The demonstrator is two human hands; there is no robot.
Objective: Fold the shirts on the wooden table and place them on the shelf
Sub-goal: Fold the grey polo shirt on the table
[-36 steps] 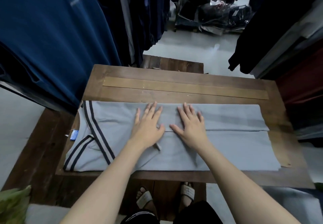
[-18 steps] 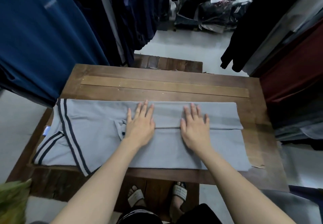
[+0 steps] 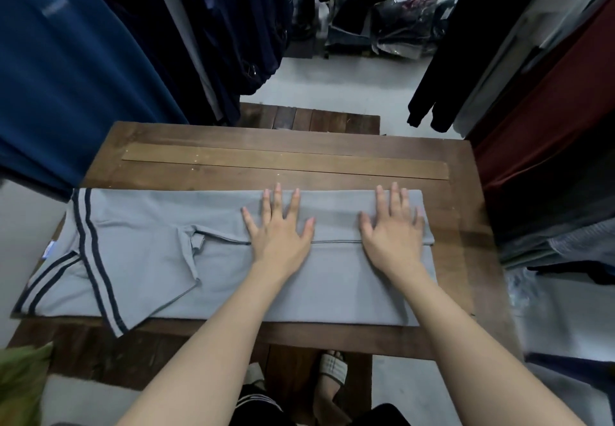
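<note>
Head view: grey shirt (image 3: pixel 159 279) is lying lengthways across the near half of the table (image 3: pixel 286 144), striped collar (image 3: pixel 87 252) at the left end hanging slightly over the table edge, hem at the right. Its far flap is folded in, with the edge running along the middle; one short sleeve (image 3: pixel 191 261) is tucked on top. Left hand (image 3: pixel 278 237) and right hand (image 3: pixel 392 237) are both lying flat, fingers straight and spread, palms pressing on the far flap and its edge, gripping nothing. Handling call: light, soft knit, fully limp, so it's likely going to sag and lose the fold if lifted from one point. Cloth looks grippy enough on bare wood and isn't fragile. The collar is probably the stiffest part. For the next fold I'd be pinching both corners at the hem end, or sliding flat hands under the middle once it's compact. Against one second back: the hands were sitting side by side at mid-shirt with thumbs nearly touching; now they're well apart, both having slid toward the hem, the right reaching the flap's right end. The sleeve, then mostly under the left hand, is now lying exposed to its left. The head camera has shifted too, so the framing differs.
</note>
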